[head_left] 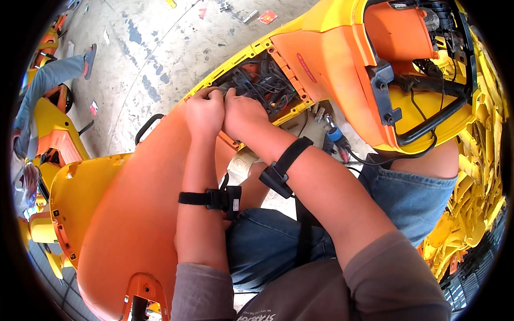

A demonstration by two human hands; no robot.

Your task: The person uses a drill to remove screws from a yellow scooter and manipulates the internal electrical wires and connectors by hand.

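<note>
My left hand [206,111] and my right hand [243,113] are side by side at the near left end of an open compartment in a yellow and orange scooter body [139,187]. The fingers of both are bent inward and close together. Whatever lies between them is hidden behind the knuckles. Just beyond my right hand, a tangle of black cables [273,85] fills the compartment, framed by a yellow rim [235,60]. Black straps with small boxes circle both my forearms.
A power screwdriver with a blue collar [335,135] is to the right of my hands. A black handlebar-like tube [433,122] crosses the scooter's right end. Yellow panels [471,198] are heaped at far right. Another person's leg [51,85] shows at far left, near other scooters.
</note>
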